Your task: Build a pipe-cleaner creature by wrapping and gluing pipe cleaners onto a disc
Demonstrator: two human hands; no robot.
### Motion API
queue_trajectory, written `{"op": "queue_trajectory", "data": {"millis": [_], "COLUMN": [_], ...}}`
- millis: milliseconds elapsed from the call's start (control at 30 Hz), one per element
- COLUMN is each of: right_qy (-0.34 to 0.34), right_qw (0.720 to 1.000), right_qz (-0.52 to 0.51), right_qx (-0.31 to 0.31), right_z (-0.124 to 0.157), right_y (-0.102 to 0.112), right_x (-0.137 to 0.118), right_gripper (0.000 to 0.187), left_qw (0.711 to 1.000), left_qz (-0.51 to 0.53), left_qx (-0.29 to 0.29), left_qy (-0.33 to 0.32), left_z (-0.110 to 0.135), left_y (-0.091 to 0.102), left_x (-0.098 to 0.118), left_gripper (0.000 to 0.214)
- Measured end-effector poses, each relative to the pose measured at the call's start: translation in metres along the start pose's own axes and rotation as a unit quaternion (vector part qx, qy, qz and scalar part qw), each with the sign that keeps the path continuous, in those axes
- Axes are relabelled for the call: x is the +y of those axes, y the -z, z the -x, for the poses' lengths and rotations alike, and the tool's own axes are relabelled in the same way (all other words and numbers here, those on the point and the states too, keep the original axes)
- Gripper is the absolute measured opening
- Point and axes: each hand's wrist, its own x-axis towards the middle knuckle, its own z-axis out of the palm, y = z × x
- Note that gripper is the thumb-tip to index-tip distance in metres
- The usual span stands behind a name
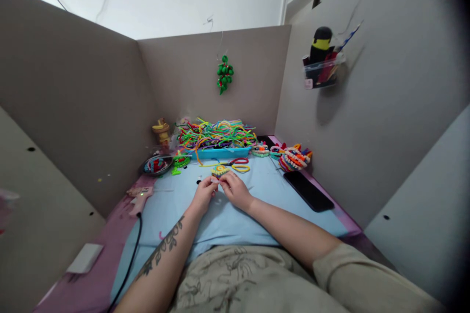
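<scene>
My left hand (205, 192) and my right hand (235, 190) meet over the blue cloth, fingers pinched together. Between their fingertips is a small whitish piece (215, 181), too small to name. Just beyond my fingers sits a round yellow and pale green craft piece (219, 170) made of coiled pipe cleaners; whether my fingers touch it I cannot tell. Scissors (238, 164) with red and yellow handles lie behind it. A small black round bit (199, 182) rests left of my left hand.
A blue tray (220, 153) heaped with pipe cleaners stands at the back. To the left are a glue gun (142, 198) with its black cord, a dark bowl (157, 165) and a white box (85, 258). Rightward lie a phone (307, 190) and a colourful pipe cleaner piece (293, 158). Grey panels enclose the table.
</scene>
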Motion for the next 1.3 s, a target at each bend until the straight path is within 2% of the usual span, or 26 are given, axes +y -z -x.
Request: {"op": "queue_trajectory", "data": {"millis": [267,467,700,900,1067,1300], "right_qy": [0.006,-0.008,-0.023,-0.019,-0.025,-0.010], "right_qw": [0.999,1.000,0.999,0.995,0.991,0.994], "right_qz": [0.030,0.025,0.030,0.088,0.132,0.102], "right_qx": [-0.011,0.017,0.019,0.034,0.027,0.028], "right_z": [0.0009,-0.0012,-0.0016,-0.0011,0.0003,-0.0003], "right_y": [-0.0030,0.0006,0.0009,0.0004,-0.0025,-0.0014], "right_x": [0.0003,0.0029,0.0057,0.0011,-0.0001,-0.0012], "right_gripper": [0.010,0.011,0.011,0.011,0.015,0.018], "left_qw": [0.997,0.998,0.999,0.998,0.995,0.999], "left_qz": [-0.054,-0.055,-0.049,0.036,0.088,0.030], "left_qx": [0.056,0.019,0.016,0.026,0.009,0.027], "left_qy": [-0.001,-0.019,-0.010,0.037,0.053,0.009], "left_z": [-0.0003,0.0008,0.0014,0.0000,0.0011,-0.0004], "left_y": [-0.0005,0.0013,0.0008,-0.0001,-0.0004,-0.0015], "left_x": [-0.0022,0.0024,0.0014,0.0018,0.0036,0.0005], "left_gripper": [0.012,0.028,0.028,0.028,0.030,0.033]}}
